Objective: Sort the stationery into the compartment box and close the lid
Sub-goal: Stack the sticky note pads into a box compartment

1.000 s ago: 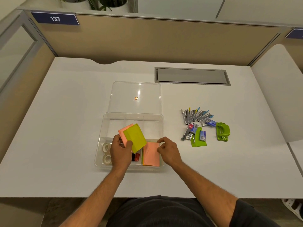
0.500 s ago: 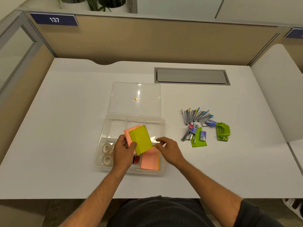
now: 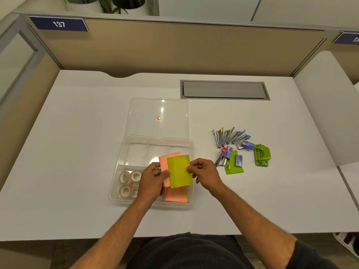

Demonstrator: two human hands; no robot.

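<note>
A clear compartment box (image 3: 124, 152) sits on the white desk, its clear lid (image 3: 159, 109) lying open behind it. My left hand (image 3: 152, 180) holds a green sticky-note pad (image 3: 178, 171) and a pink pad (image 3: 164, 162) above the box's front right part. My right hand (image 3: 204, 172) pinches the green pad's right edge. Another pink pad (image 3: 175, 196) lies in the front right compartment. Three tape rolls (image 3: 129, 181) lie in the front left compartment.
To the right of the box lie several staplers (image 3: 230, 135), small staple boxes (image 3: 238, 160), a green plastic piece (image 3: 232, 168) and a green hole punch (image 3: 261, 155). A grey cable hatch (image 3: 224, 89) is set into the desk behind. Partition walls surround the desk.
Both pads have shifted right and turned more upright in my left hand. My right hand rose from the pink pad in the box and took the green pad's right edge.
</note>
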